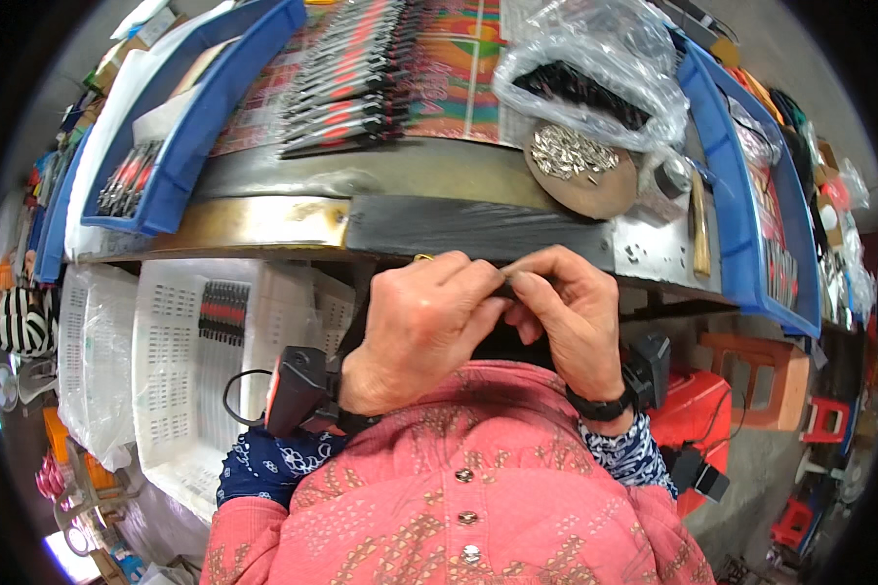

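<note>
A grey metal-topped surface carries a long stack of slim black, grey and red pen-shaped pieces. Before its near edge, left grip and right grip meet, pinching. Beyond lies a round brown disc with silver metal parts. The tiny piece between the fingertips is too hidden to describe.

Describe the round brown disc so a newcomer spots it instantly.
Start at the workbench across the picture's upper half. On its right side, beyond the right hand, find the clear plastic bag with black pieces inside; the disc lies at its near edge. Unlike its neighbours, it is flat, brown and round, carrying a heap of small silvery parts.
</note>
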Demonstrator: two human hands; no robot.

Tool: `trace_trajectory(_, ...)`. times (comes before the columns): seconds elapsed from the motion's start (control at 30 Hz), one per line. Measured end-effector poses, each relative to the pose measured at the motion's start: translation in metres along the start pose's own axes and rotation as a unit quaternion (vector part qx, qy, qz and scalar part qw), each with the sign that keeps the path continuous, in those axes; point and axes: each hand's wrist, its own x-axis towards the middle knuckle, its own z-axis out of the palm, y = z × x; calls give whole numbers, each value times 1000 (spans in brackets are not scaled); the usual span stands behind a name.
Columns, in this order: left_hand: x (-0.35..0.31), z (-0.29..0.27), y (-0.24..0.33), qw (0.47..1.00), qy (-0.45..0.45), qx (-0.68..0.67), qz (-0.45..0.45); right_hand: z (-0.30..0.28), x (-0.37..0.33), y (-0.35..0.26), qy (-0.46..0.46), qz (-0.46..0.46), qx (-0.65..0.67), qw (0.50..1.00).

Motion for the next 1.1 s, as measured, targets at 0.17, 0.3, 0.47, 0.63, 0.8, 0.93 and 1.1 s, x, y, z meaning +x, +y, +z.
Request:
trace_trajectory(0.17, 11, -16, -6, 1000, 5, 13, 7, -4, 0, -6, 15, -37, -32, 999)
trace_trajectory(0.3, 25, -45, -29, 997, 20, 61, -47, -13, 2, -10, 28, -57, -30, 998)
trace_trajectory(0.47, 59, -78, -79, 989, 66, 128, -44, -14, 5, -10, 16, -44, -35, 998)
trace_trajectory(0.63, 74, -89, -107, 982, 54, 178, -35, -15, 8, -11, 18, -20, -36, 999)
trace_trajectory(0.8, 84, -85, -118, 984, 57, 170, -3, -15, 8, -11, 16, -15, -38, 999)
trace_trajectory(0.93, 88, -83, -121, 977, 55, 207, 6, -16, 8, -10, 14, -8, -46, 999)
trace_trajectory(1.1, 91, -80, -124, 973, 55, 222, 12, -17, 8, -9, 10, -11, -45, 999)
